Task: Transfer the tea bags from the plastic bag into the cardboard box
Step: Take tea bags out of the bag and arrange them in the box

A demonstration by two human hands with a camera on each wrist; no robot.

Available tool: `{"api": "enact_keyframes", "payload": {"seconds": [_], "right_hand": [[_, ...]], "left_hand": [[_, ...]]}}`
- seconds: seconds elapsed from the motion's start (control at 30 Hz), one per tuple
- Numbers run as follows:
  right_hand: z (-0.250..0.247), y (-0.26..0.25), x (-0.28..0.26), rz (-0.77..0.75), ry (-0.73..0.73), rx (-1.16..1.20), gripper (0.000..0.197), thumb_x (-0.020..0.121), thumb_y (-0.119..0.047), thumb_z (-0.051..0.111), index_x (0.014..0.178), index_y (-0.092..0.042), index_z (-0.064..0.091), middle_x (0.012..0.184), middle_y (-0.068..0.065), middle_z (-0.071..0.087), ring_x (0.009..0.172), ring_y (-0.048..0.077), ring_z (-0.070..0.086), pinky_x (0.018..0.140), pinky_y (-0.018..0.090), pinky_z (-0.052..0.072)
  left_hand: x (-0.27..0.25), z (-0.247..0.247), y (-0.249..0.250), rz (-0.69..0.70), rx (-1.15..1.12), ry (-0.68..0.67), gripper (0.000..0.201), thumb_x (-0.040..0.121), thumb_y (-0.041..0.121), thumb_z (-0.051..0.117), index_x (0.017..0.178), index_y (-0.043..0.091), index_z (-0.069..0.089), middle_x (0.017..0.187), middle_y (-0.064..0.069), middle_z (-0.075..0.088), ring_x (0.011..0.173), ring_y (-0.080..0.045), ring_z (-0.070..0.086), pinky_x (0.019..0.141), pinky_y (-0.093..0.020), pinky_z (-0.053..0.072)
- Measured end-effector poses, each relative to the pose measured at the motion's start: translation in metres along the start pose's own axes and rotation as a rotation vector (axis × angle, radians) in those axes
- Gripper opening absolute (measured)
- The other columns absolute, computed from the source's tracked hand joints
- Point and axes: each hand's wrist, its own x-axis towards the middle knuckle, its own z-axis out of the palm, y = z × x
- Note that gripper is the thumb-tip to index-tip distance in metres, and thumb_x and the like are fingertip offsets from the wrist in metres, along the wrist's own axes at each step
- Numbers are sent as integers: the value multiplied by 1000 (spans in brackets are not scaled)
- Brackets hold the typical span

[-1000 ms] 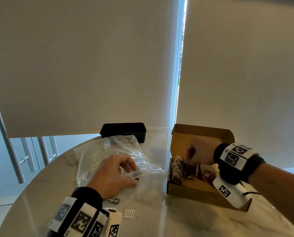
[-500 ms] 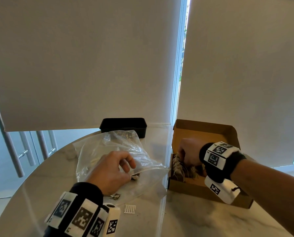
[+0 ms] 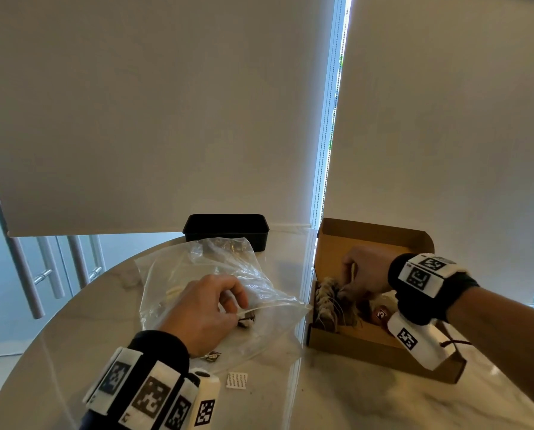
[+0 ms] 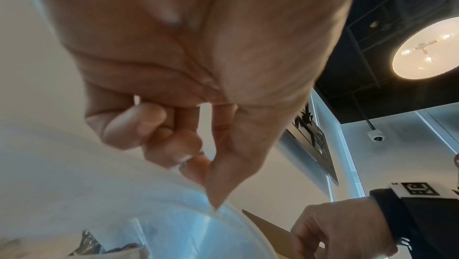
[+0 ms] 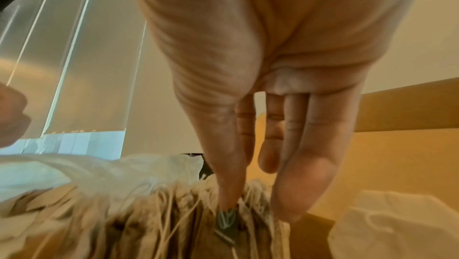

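The clear plastic bag [image 3: 197,274] lies on the table, its mouth turned toward the box. My left hand [image 3: 239,310] pinches the bag's rim [image 4: 231,212] between thumb and forefinger. One tea bag [image 3: 247,321] shows inside, by that hand. The open cardboard box [image 3: 368,346] stands to the right, with a row of tea bags [image 3: 326,302] along its left wall. My right hand [image 3: 344,285] reaches down into that row. In the right wrist view, the thumb and forefinger of the right hand [image 5: 237,199] meet on the top of a tea bag [image 5: 224,224], while the other fingers stay straight.
A black tray [image 3: 225,228] stands behind the bag at the table's far edge. A loose dark tag [image 3: 212,356] and a small white paper slip [image 3: 237,380] lie near my left wrist. The round marble table [image 3: 337,398] ends close behind the box at drawn blinds.
My right hand has moved from the middle of the box to the row of tea bags at its left wall. The left hand keeps its hold on the bag's rim.
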Motion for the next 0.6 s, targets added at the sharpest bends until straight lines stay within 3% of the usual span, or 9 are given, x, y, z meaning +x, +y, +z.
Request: {"api": "enact_keyframes", "payload": {"seconds": [0.13,0.23,0.37,0.5,0.6], "right_hand": [[-4,16,-3,55,-42,126,10,82,-18,73,88,-15,65,86,6,70,64,13,67,54,19,51],[4,22,-7,67,-135,88,5,86,-23,69,83,-19,68,84,2,70,62,8,66,55,17,50],[14,22,-8,54,-202,72,13,91,-22,60,88,-28,71,89,-1,70,71,10,66,58,17,52],[15,19,-8,25,-196,42,22,94,-17,53,101,-29,71,84,-5,68,72,9,63,59,19,52],[16,20,-7,29,-206,89,22,93,-14,54,100,-27,71,80,-3,66,67,10,61,55,19,50]], "left_hand": [[1,-1,0,-3,12,17,23,82,10,65,70,29,58,79,10,59,72,-5,53,67,-19,45],[1,-1,-1,-25,55,35,28,81,12,64,62,31,59,81,13,57,76,-6,53,75,-28,48],[2,1,-4,-55,84,27,36,83,15,62,59,40,66,103,11,62,84,-10,54,85,-36,50],[5,3,-9,-50,64,37,36,90,15,57,71,45,66,109,9,65,90,-9,59,87,-35,52],[5,2,-7,5,40,60,32,91,9,54,92,38,68,108,13,62,98,-7,57,91,-32,50]]}}
